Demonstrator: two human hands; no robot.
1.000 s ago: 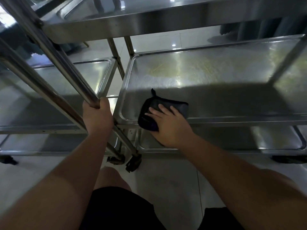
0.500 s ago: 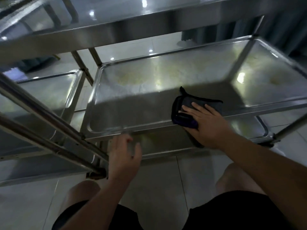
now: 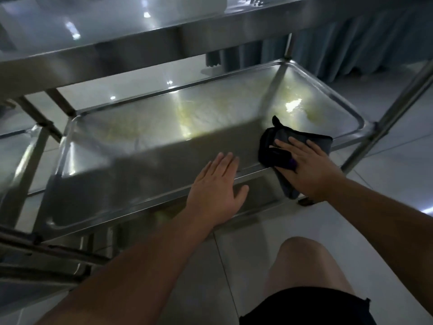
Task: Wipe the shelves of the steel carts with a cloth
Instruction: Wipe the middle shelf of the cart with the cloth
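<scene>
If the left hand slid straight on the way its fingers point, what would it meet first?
The left hand lies flat at the middle shelf's near rim, fingers pointing across it. That path looks free; the cloth sits off to its right. The far rim probably comes first.

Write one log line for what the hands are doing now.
right hand: presses cloth on shelf | left hand: flat on shelf edge
</scene>
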